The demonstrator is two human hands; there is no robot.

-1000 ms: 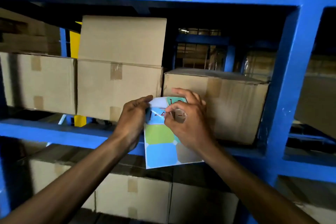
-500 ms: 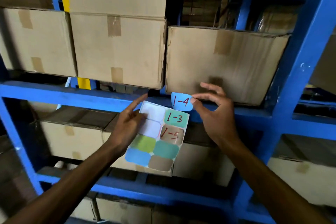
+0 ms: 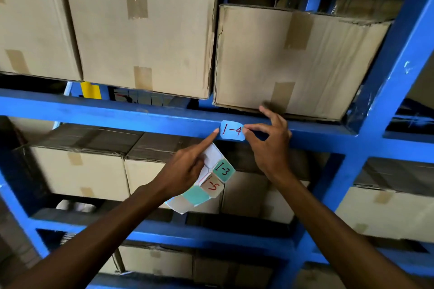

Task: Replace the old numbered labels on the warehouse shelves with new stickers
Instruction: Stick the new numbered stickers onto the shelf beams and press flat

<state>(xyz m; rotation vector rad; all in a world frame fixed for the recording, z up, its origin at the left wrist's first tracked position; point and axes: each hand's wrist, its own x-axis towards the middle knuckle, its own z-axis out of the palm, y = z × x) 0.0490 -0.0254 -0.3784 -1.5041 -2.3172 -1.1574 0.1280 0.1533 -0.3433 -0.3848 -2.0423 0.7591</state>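
A light blue sticker point(image 3: 232, 130) marked "1-4" in red lies against the front of the blue shelf beam point(image 3: 117, 110). My right hand point(image 3: 270, 145) pinches the sticker's right edge between thumb and forefinger. My left hand point(image 3: 185, 166) holds the sticker sheet point(image 3: 206, 183) below the beam, and its forefinger touches the sticker's left edge. On the sheet I read stickers "1-3" point(image 3: 223, 169) and "1-5" point(image 3: 212, 186), plus blank coloured ones.
Taped cardboard boxes point(image 3: 145, 37) fill the shelf above the beam, one point(image 3: 293, 58) right over my right hand. More boxes sit on the lower shelves. A blue upright post point(image 3: 380, 110) rises at the right.
The "1-4" sticker came off the sheet and my right hand carried it up to the beam. My left forefinger moved up to its left edge. My view dropped lower.
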